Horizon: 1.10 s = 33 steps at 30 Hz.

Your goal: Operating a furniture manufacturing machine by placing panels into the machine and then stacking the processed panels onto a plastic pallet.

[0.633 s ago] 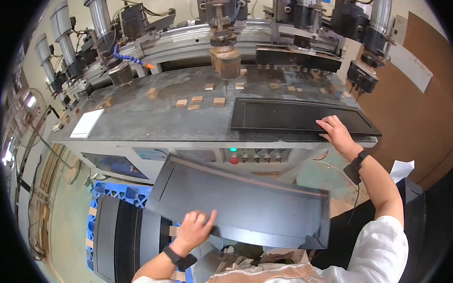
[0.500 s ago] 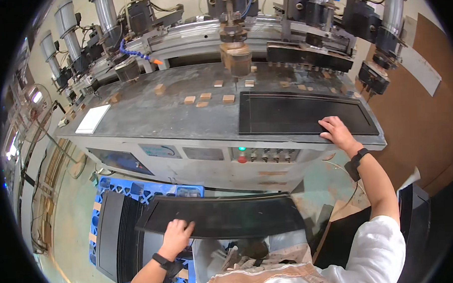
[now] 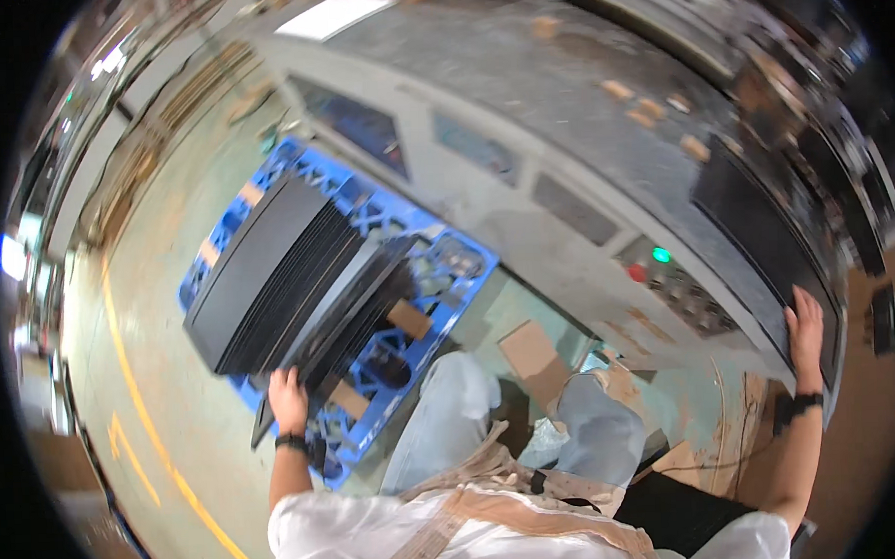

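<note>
My left hand [image 3: 287, 400] is closed on the near end of a thin black panel [image 3: 323, 341], tilted on its edge next to a stack of similar black panels [image 3: 270, 271]. The stack stands on a blue plastic pallet [image 3: 471, 241] on the floor to my left. At the far right my right hand [image 3: 806, 328] lies with fingers stretched on the near edge of another black panel [image 3: 761, 214], which rests on the grey machine table [image 3: 579, 97]. Blur hides the finer detail of both panels.
Small wooden blocks [image 3: 618, 90] and a white board [image 3: 335, 17] lie on the table. Its front carries a control panel [image 3: 679, 286] with a lit green lamp. Cardboard pieces [image 3: 534, 360] are on the floor before my knees; a yellow line [image 3: 140, 359] runs at left.
My view has swung left and down. My left hand has carried the black panel from in front of my lap to beside the stack on the pallet. My right hand stays at the table panel.
</note>
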Motion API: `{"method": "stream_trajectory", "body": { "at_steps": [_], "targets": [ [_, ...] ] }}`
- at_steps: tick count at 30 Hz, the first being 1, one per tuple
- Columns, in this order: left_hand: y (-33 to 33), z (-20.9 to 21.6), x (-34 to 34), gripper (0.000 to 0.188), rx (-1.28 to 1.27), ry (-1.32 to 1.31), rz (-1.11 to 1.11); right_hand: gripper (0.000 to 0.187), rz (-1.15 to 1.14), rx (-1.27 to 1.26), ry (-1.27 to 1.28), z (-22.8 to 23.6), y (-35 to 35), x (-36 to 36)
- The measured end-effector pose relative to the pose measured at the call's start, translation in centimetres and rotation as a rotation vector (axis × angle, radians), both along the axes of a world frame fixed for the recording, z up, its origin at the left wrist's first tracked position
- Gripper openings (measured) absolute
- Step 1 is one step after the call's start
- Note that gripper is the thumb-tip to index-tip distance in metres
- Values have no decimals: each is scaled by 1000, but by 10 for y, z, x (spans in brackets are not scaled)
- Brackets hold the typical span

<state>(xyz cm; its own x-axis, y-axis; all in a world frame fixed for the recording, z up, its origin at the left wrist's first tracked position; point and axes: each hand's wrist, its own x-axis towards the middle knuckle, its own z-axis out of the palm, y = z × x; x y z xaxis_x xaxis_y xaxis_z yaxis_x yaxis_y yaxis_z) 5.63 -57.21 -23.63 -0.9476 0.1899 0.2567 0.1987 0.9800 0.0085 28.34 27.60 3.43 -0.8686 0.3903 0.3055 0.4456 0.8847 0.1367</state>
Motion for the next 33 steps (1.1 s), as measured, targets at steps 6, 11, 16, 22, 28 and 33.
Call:
{"method": "stream_trajectory", "body": {
  "at_steps": [6, 11, 16, 22, 28, 33],
  "targets": [
    [-26, -57, -28, 37, -135, -77, 224, 49, -68, 87, 62, -15, -33, 18],
    [-26, -119, -25, 54, -211, -151, 221, 46, -109, 146, 14, 9, -71, 78],
    [-20, -147, -33, 89, -150, -531, 284, 44, -394, 218, -55, 61, -114, 191],
    [-34, -174, -53, 86, -108, -356, 205, 37, -992, 6, -276, 127, -227, 398],
    [83, -150, -116, 54, 130, -383, -43, 70, -1445, -151, -393, 72, -395, 405],
    [361, 86, -130, 44, 673, -104, -823, 24, -1365, 433, -41, 28, -393, 372]
  ]
}}
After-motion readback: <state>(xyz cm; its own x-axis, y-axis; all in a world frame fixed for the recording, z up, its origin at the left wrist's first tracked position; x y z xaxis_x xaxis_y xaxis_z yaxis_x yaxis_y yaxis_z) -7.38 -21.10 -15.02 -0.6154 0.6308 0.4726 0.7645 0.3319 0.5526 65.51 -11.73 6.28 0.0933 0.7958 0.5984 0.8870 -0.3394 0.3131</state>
